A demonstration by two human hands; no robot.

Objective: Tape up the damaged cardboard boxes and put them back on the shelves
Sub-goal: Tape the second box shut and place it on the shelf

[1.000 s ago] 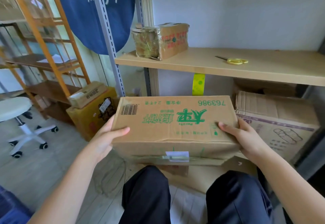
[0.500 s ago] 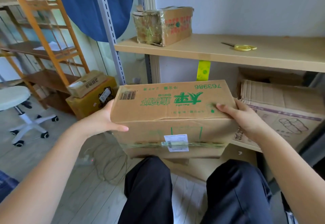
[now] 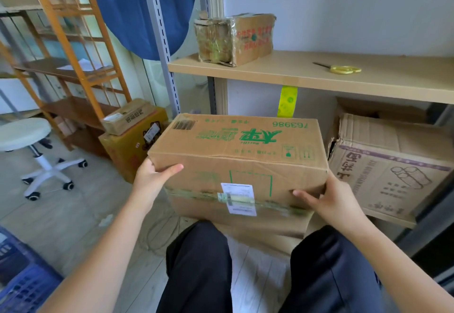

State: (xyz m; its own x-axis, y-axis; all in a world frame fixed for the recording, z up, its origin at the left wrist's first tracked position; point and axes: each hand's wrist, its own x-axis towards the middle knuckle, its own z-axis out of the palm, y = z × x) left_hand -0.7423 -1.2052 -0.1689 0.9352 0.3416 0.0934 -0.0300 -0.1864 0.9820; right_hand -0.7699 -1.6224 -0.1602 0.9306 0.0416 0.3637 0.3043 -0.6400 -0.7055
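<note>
Handling one taped box, apparently turning or lifting it for return to the shelves. Left: left hand (image 3: pixel 154 177) at the left end of the green-printed cardboard box (image 3: pixel 235 163), thumb hooked over the top edge, remaining fingers hidden behind. Centre: box held above the knees, tape band (image 3: pixel 196 193) and white label (image 3: pixel 239 198) facing the camera. Right: right hand (image 3: pixel 331 199) against the lower right corner, fingers curled onto the front face. Next, probably: firm two-sided grip, lift toward the wooden shelf (image 3: pixel 319 79), away from the scissors (image 3: pixel 344 69).
</note>
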